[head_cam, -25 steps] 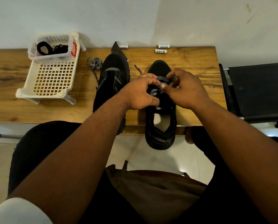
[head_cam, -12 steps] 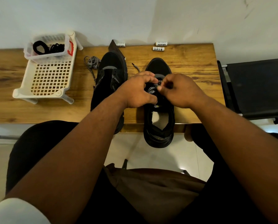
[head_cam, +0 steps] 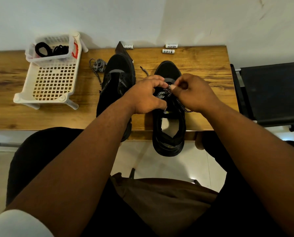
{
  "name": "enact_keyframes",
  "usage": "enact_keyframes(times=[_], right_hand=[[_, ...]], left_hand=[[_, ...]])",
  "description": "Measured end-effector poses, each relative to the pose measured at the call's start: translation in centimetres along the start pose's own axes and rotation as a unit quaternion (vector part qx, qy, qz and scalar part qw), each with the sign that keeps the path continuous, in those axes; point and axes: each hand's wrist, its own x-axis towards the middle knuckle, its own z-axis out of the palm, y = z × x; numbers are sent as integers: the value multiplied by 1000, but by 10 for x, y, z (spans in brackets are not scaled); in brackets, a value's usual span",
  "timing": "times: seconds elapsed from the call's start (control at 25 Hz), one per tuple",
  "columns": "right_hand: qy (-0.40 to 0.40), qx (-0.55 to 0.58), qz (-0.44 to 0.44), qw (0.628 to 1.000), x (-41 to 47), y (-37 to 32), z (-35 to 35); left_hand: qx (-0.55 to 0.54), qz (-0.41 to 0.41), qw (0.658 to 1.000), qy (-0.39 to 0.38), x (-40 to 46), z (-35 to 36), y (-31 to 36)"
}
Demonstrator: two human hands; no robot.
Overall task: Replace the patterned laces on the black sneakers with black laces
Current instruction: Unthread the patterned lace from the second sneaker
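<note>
we find the left hand (head_cam: 147,96) and the right hand (head_cam: 193,93) meeting just above the centre of the frame, over the lace area of the right-hand sneaker (head_cam: 169,117). the right hand pinches a strand of the patterned lace (head_cam: 162,94) between thumb and finger, gripping it closed. the left hand is curled with its fingers on the shoe's upper beside that lace; we cannot tell whether it holds a strand. the lace is still threaded in this shoe, and a length of it runs out from under the right wrist. the shoe's heel overhangs the near edge of the wooden table (head_cam: 202,69). the left-hand sneaker (head_cam: 119,79) stands just beside it, bare of laces where visible, with a removed patterned lace (head_cam: 97,65) bunched on the table near its toe. at upper left, a white rack (head_cam: 52,82) carries a clear tub (head_cam: 50,56) containing coiled black laces (head_cam: 50,49). small white labelled cylinders (head_cam: 169,48) lie along the table's far edge.
</note>
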Motion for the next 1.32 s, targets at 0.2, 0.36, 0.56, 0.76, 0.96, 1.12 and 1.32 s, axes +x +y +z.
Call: enact_keyframes(times=[0.2,0.36,0.56,0.76,0.96,1.12,1.32], right_hand=[[-22,-48,-31,998,-4,-1,7],[56,182,120,974,-3,-7,0],[36,137,130,981,1,-4,-2],[37,-10,11,999,-4,2,10],[9,-74,4,997,-4,-3,6],[90,132,158,975,2,3,-12],[136,-113,57,983,-2,7,-7]], left_hand=[[4,4,1000,2,1,1,-1],[9,6,1000,3,1,0,-2],[18,2,1000,3,2,2,-2],[15,4,1000,6,2,2,-3],[23,4,1000,7,1,2,-1],[3,-4,1000,-2,0,1,-1],[68,2,998,12,-2,4,-1]])
